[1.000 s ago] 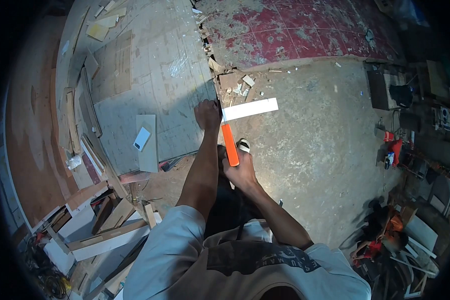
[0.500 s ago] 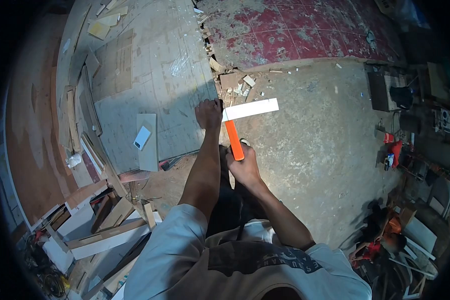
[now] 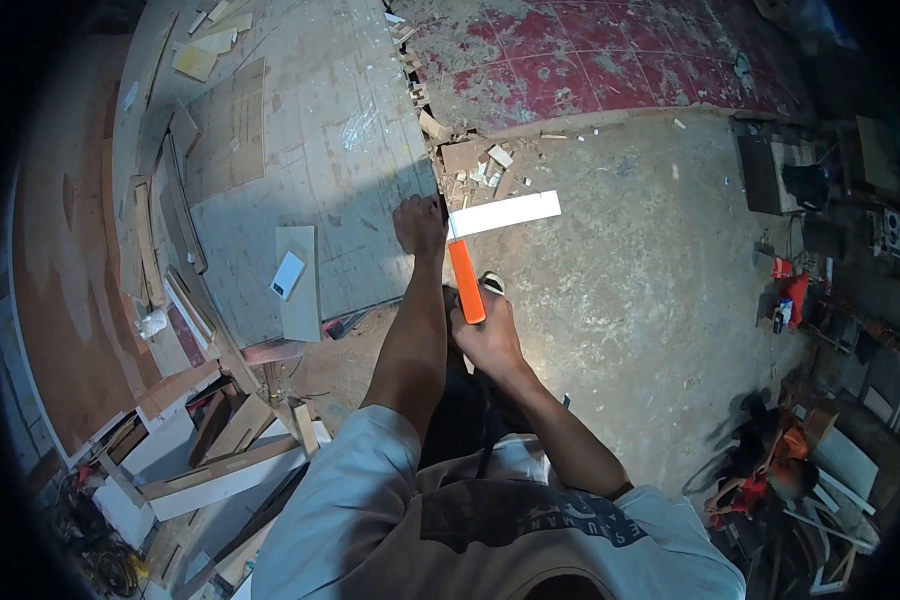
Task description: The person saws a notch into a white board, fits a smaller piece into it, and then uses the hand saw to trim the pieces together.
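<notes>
My right hand (image 3: 486,338) grips the lower end of an orange-handled tool (image 3: 464,279). The tool's upper end meets a white strip of board (image 3: 505,214) that sticks out to the right past the corner of a large grey board (image 3: 310,150). My left hand (image 3: 419,223) is closed at that same corner, holding the near end of the white strip down by the board's edge. The tool's head is hidden behind my left hand and the strip.
Wood offcuts (image 3: 475,160) lie on the concrete floor (image 3: 620,270) just beyond the corner. A smaller panel with a white card (image 3: 288,274) rests on the grey board. Stacked boards and scraps (image 3: 210,440) crowd the lower left; tools and clutter (image 3: 800,300) line the right.
The orange-handled tool and my right hand rose slightly toward the white strip and stayed close to it. My left hand has kept its place at the board's corner.
</notes>
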The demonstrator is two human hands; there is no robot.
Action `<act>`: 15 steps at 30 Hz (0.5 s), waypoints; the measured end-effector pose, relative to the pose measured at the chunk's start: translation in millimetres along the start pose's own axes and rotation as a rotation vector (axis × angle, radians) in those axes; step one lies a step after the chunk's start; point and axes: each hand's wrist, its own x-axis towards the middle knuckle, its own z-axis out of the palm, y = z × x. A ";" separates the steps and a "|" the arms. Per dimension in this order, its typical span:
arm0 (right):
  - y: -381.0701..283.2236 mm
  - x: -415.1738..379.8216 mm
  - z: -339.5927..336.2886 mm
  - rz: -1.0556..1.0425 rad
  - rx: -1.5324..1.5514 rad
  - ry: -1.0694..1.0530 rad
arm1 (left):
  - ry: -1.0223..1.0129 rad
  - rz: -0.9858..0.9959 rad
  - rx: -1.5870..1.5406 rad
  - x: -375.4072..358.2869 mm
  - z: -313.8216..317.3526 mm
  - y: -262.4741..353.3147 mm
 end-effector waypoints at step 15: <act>3.2 -6.9 -0.1 -0.011 0.064 -0.007 | -0.020 0.002 0.003 2.8 -1.4 1.1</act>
